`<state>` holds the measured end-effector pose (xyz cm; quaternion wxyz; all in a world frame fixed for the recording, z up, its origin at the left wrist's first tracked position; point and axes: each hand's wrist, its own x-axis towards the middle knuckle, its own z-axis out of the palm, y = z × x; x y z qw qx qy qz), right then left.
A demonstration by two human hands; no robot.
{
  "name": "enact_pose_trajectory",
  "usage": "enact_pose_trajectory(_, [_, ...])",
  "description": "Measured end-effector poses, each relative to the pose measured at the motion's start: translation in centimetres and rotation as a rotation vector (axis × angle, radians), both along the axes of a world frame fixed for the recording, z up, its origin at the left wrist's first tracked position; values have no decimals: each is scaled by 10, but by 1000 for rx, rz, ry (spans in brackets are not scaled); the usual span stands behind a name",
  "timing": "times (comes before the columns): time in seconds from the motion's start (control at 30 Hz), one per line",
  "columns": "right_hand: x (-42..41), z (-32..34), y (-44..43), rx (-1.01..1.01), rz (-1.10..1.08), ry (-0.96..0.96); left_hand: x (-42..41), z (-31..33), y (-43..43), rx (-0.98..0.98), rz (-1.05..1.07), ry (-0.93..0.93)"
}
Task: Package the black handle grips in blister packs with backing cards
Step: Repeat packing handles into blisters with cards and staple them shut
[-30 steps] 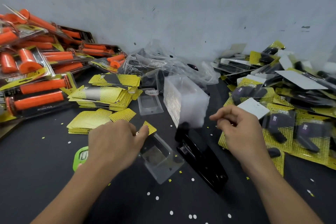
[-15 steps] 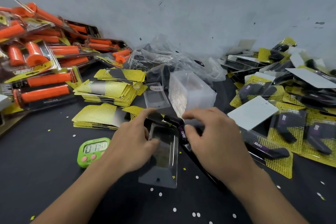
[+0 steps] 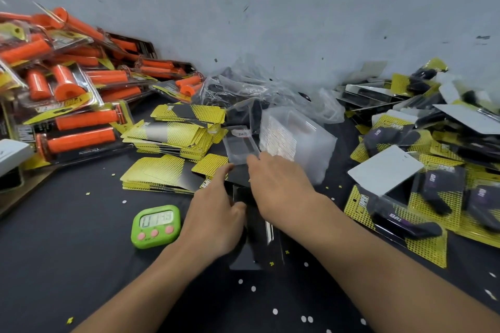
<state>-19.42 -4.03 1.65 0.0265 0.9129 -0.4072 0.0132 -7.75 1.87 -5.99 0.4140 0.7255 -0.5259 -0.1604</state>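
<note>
A clear blister pack [image 3: 257, 238] lies on the black table in front of me, dark inside with a black handle grip [image 3: 241, 195] showing between my hands. My left hand [image 3: 216, 213] grips the pack's left edge, thumb on top and forefinger stretched forward. My right hand [image 3: 278, 186] curls over the pack's far end and hides most of the grip it holds there. Yellow backing cards [image 3: 159, 176] lie stacked just left of my hands. An empty blister [image 3: 240, 146] and a stack of clear blisters [image 3: 297, 138] sit just beyond them.
A green timer [image 3: 155, 226] sits left of my left hand. Finished black-grip packs [image 3: 405, 222] and a white card back [image 3: 384, 170] pile up on the right. Orange-grip packs [image 3: 75, 127] fill the left. A plastic bag [image 3: 257, 86] lies against the wall.
The clear blister was turned lengthwise and my right hand brought a black grip to it. Both hands have since shifted forward, and the right hand now covers the pack's far end.
</note>
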Motion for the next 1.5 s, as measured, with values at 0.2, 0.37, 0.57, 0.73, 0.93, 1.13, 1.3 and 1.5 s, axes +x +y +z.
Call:
enact_pose_trajectory(0.2, [-21,0,6,102,36,-364,2,1,-4,34,36,18])
enact_pose_trajectory(0.37, [-26,0,7,173,7,-519,4,1,-7,56,44,63])
enact_pose_trajectory(0.57, [-16,-16,13,107,21,-218,6,3,-7,54,-46,130])
enact_pose_trajectory(0.73, [-12,-14,14,-119,91,-69,6,3,-7,45,-71,108])
enact_pose_trajectory(0.93, [7,5,0,-47,26,-277,2,8,-1,74,-24,73])
enact_pose_trajectory(1.13, [49,-7,-46,148,11,-176,-2,2,-5,153,24,-250])
enact_pose_trajectory(1.3, [68,-16,-58,175,1,28,3,1,-9,188,6,-267])
enact_pose_trajectory(1.5, [67,-13,-47,-74,20,-39,1,-2,-10,158,10,-279])
